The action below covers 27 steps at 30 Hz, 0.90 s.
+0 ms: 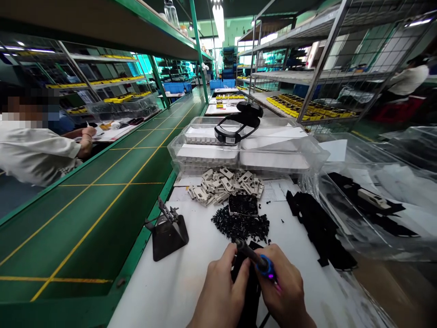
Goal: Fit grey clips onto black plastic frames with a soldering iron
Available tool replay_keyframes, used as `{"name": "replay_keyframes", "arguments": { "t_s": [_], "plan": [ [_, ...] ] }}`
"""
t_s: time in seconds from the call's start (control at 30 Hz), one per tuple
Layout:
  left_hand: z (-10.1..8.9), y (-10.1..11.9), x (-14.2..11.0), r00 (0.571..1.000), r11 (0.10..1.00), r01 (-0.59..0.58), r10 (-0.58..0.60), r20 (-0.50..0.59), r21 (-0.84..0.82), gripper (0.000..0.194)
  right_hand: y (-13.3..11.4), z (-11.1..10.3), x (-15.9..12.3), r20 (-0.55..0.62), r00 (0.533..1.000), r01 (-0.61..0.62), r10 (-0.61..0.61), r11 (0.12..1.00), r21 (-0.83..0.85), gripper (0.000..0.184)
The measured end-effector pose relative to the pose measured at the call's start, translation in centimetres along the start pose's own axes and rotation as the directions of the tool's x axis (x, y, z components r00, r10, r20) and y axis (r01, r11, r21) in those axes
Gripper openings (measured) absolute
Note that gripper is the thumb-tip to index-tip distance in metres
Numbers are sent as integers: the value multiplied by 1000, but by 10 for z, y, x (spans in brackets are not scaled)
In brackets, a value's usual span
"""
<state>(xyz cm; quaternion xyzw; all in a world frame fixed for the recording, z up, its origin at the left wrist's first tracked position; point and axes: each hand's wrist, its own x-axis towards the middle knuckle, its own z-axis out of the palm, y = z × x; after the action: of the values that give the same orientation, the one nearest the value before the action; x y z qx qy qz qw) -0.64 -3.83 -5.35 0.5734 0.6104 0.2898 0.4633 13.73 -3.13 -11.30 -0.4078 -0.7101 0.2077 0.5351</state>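
Right hand (283,288) grips a slim pen-style electric tool (254,256), fingers wrapped around its blue collar. Dark shaft, tilted, dark end pointing up-left toward the pile of black plastic bits (239,224). Small purple light glows near the collar; the rear of the tool is hidden by the right hand. Left hand (221,291) sits just left of the tool, its fingers curled up by the dark end. Can't tell if they hold the tool or the part below. Long flat black part (246,275) runs beneath both hands, just below the pile, partly hidden. Its exact shape is unclear.
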Motion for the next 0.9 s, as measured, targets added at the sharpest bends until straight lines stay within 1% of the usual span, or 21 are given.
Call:
{"name": "replay_keyframes", "arguments": {
  "t_s": [0.07, 0.13, 0.23, 0.3, 0.37, 0.47, 0.57, 0.63, 0.73, 0.8, 0.83, 0.9],
  "plan": [
    [0, -2, 0, 1000, 1000, -15, 16, 15, -24, 20, -1, -1, 1, 32, 999, 3, -3, 1000, -5, 19],
    [-1, -4, 0, 1000, 998, -19, 20, 16, -68, 20, -4, -2, 2, 51, 998, -26, 26, 1000, 2, 18],
    [-1, -7, -1, 1000, 989, -10, 12, 12, -148, 24, -9, -4, 6, 39, 995, -88, 89, 996, -16, 11],
    [-2, -9, -1, 1000, 980, 18, -16, 8, -197, 28, -12, -6, 10, 13, 991, -134, 135, 990, -51, 5],
    [-4, -12, -2, 999, 969, 45, -44, 8, -241, 32, -15, -8, 13, -11, 982, -190, 190, 978, -84, 7],
    [-5, -14, -5, 999, 964, 45, -41, 20, -264, 32, -18, -10, 16, -22, 966, -258, 257, 961, -101, 12],
    [-5, -14, -8, 1000, 963, 20, -20, 1, -268, 31, -20, -8, 17, -28, 967, -256, 255, 961, -101, 12],
    [-5, -14, -9, 1000, 953, 6, -14, -23, -302, 31, -20, -7, 18, -37, 971, -241, 238, 964, -108, 12],
    [-4, -14, -8, 998, 895, 25, -47, -37, -446, 30, -20, -9, 19, -29, 964, -264, 263, 962, -73, 14],
    [-4, -15, -7, 995, 813, 81, -95, 5, -576, 31, -21, -12, 22, 11, 939, -344, 344, 939, 6, 17],
    [-5, -16, -7, 992, 768, 120, -119, 44, -630, 33, -23, -14, 23, 49, 909, -416, 413, 908, 52, 20],
    [-6, -18, -7, 978, 685, 211, -150, 148, -697, 37, -26, -18, 25, 134, 823, -567, 552, 812, 137, 25]
  ]
}}
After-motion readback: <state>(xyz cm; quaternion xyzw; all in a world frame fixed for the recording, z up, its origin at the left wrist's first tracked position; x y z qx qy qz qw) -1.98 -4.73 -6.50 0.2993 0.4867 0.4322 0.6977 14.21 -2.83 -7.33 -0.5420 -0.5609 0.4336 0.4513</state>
